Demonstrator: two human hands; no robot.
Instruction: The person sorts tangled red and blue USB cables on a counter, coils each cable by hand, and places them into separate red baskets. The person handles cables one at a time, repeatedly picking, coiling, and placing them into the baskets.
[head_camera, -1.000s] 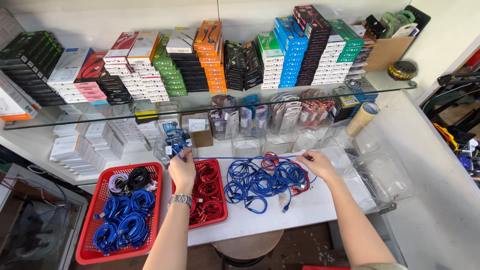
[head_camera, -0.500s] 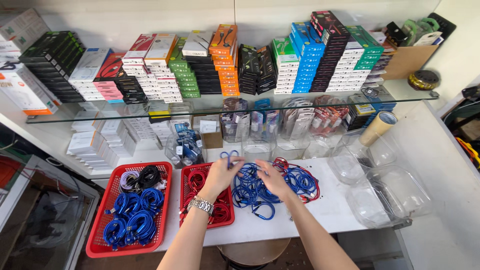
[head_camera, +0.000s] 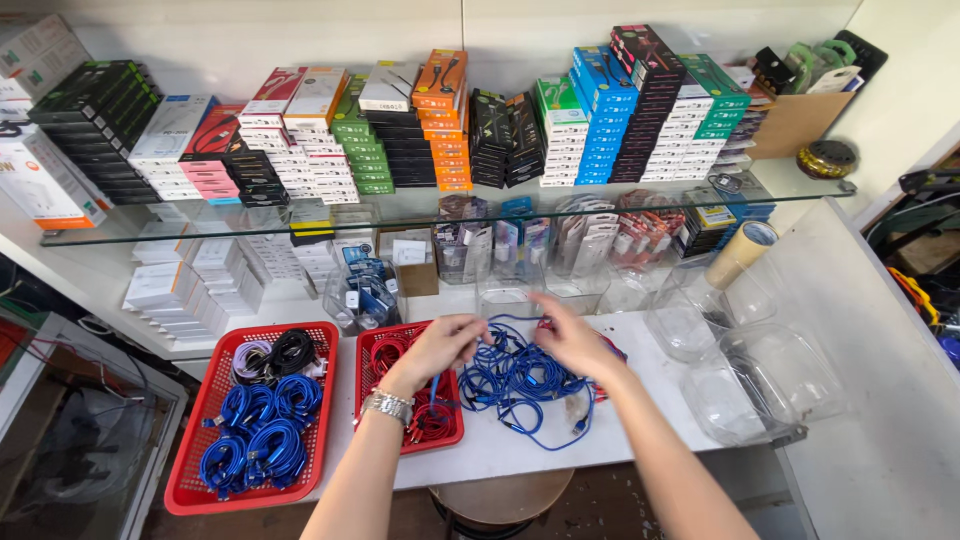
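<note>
Head view: both hands meet over the loose pile of blue cables (head_camera: 520, 385) on the white bench (head_camera: 640, 430). The left hand (head_camera: 440, 345) — steel watch on the wrist — pinches a blue strand between its fingertips, while the right hand (head_camera: 572, 340) closes lightly on the same tangle, seemingly to tease one cable free. The pile lies just beside a small red basket (head_camera: 372, 395) of red cables; further left, a larger red basket (head_camera: 200, 470) holds coiled blue, black and white ones — sorted by colour, it seems. Clear plastic tubs (head_camera: 770, 375) sit right, boxed stock on the glass shelf (head_camera: 420, 215) above.
</note>
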